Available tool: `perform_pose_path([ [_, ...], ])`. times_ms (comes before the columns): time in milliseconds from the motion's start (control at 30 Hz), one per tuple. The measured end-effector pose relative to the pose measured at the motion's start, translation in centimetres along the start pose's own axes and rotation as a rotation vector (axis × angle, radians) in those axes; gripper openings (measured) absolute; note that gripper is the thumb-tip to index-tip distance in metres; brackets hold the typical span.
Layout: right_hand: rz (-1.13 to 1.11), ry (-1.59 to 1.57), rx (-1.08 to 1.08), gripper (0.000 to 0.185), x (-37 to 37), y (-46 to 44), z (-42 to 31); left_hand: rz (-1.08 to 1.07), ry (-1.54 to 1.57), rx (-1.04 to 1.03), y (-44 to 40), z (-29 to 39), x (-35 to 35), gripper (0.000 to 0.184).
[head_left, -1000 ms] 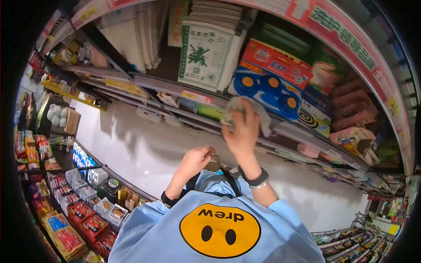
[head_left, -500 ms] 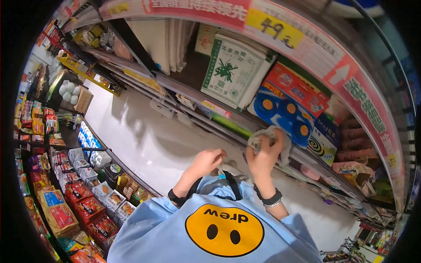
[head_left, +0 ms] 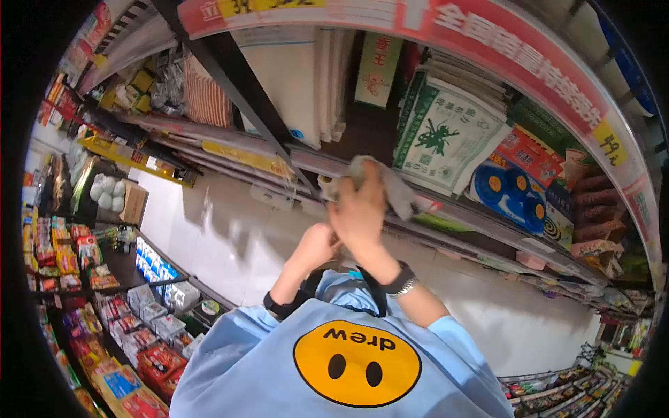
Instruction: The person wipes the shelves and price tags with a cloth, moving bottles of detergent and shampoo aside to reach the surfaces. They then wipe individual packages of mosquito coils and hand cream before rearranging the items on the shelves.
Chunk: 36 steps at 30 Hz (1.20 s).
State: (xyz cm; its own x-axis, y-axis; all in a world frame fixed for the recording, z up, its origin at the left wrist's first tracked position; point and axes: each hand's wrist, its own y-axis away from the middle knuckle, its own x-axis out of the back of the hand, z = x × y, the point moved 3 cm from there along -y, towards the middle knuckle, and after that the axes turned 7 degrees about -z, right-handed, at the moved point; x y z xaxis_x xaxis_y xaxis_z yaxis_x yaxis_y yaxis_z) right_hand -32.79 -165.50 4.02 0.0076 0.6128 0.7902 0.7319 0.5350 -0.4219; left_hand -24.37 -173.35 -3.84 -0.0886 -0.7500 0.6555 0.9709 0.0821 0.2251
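Note:
My right hand [head_left: 361, 212] presses a crumpled grey-white cloth [head_left: 397, 191] against the front edge of the shelf [head_left: 449, 205], left of the green-and-white fly-trap packets [head_left: 446, 136]. Its fingers are spread over the cloth and grip it. Close beside it, lower and to the left, my left hand [head_left: 315, 247] is curled into a loose fist. I see nothing in the left hand, though its fingers are turned partly away. Both wrists wear dark bands.
Blue round-disc packs [head_left: 509, 191] and a mosquito-coil box [head_left: 559, 212] stand right of the packets. A black upright [head_left: 240, 90] divides the shelf at left. A red-and-white price strip [head_left: 481, 28] curves across the top. Packaged foods [head_left: 153, 362] fill the lower-left display.
My right hand has slid the cloth leftward along the shelf edge, from the blue disc packs to near the black upright. The view has shifted left; my left hand stays curled.

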Motion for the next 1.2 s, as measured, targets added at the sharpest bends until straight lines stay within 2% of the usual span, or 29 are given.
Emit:
perform_pose_path([
  [33, 0.037, -0.010, 0.025, 0.031, -1.4, -1.0, -1.4, -0.001, -0.008, -0.023, -0.1, -1.0, 1.0, 0.018],
  [67, 0.056, -0.001, 0.016, 0.031, -3.0, -2.1, -2.6, 0.104, 0.038, -0.142, 0.0, -1.7, 2.1, 0.018],
  [100, -0.035, -0.023, 0.000, 0.036, -4.7, -2.6, -3.7, 0.197, 0.093, -0.254, 0.6, -2.3, 3.0, 0.019],
  [133, -0.132, -0.047, -0.019, 0.041, -5.8, -2.8, -4.4, 0.151, 0.034, -0.176, 0.7, -3.3, 3.6, 0.022],
  [167, -0.130, -0.039, -0.038, 0.041, -6.3, -2.9, -4.8, 0.132, 0.036, -0.185, 1.0, -3.8, 4.1, 0.022],
  [233, 0.016, -0.059, 0.008, 0.041, -6.1, -3.1, -5.6, -0.011, 0.027, -0.040, 1.5, -4.0, 5.4, 0.021],
  [333, 0.024, 0.011, 0.029, 0.032, -3.5, -2.5, -3.5, -0.073, 0.013, -0.037, 1.2, -3.9, 6.6, 0.020],
  [433, 0.130, 0.123, -0.091, 0.038, -0.5, -0.2, 0.4, -0.073, 0.029, -0.103, 0.5, -5.3, 6.9, 0.021],
  [567, 0.275, 0.355, -0.214, 0.036, 4.6, 2.6, 5.6, -0.100, 0.031, -0.154, -0.4, -4.9, 7.6, 0.020],
  [633, 0.282, 0.371, -0.258, 0.036, 5.4, 2.7, 6.0, -0.093, 0.054, -0.158, -0.4, -4.5, 8.2, 0.021],
  [733, 0.438, 0.291, -0.326, 0.034, 3.8, 1.7, 4.6, -0.019, 0.122, -0.177, -0.1, -4.2, 9.3, 0.025],
  [800, 0.246, 0.267, -0.235, 0.036, 1.1, 0.6, 1.6, 0.045, 0.170, -0.190, 0.0, -4.1, 10.0, 0.027],
  [867, 0.171, 0.007, -0.175, 0.041, -2.1, -1.2, -2.5, 0.199, 0.254, -0.259, 0.1, -3.9, 11.2, 0.032],
  [933, 0.114, -0.136, -0.145, 0.039, -5.3, -2.7, -5.1, 0.280, 0.178, -0.274, 0.2, -4.0, 12.0, 0.031],
  [967, 0.098, -0.126, -0.096, 0.039, -5.9, -3.4, -6.2, 0.363, 0.102, -0.292, 0.3, -3.8, 12.6, 0.031],
  [1033, 0.111, -0.149, -0.101, 0.039, -6.6, -3.9, -6.8, 0.378, 0.074, -0.233, 0.3, -3.6, 13.6, 0.030],
  [1133, 0.012, -0.014, 0.025, 0.044, -4.6, -3.1, -5.4, 0.331, 0.317, -0.216, 0.4, -3.7, 14.5, 0.026],
  [1167, -0.024, 0.032, -0.069, 0.039, -3.9, -2.4, -4.4, 0.330, 0.319, -0.220, 0.4, -3.8, 14.6, 0.026],
  [1200, 0.051, 0.071, -0.103, 0.036, -2.9, -1.7, -3.2, 0.327, 0.321, -0.237, 0.4, -3.9, 14.6, 0.025],
])
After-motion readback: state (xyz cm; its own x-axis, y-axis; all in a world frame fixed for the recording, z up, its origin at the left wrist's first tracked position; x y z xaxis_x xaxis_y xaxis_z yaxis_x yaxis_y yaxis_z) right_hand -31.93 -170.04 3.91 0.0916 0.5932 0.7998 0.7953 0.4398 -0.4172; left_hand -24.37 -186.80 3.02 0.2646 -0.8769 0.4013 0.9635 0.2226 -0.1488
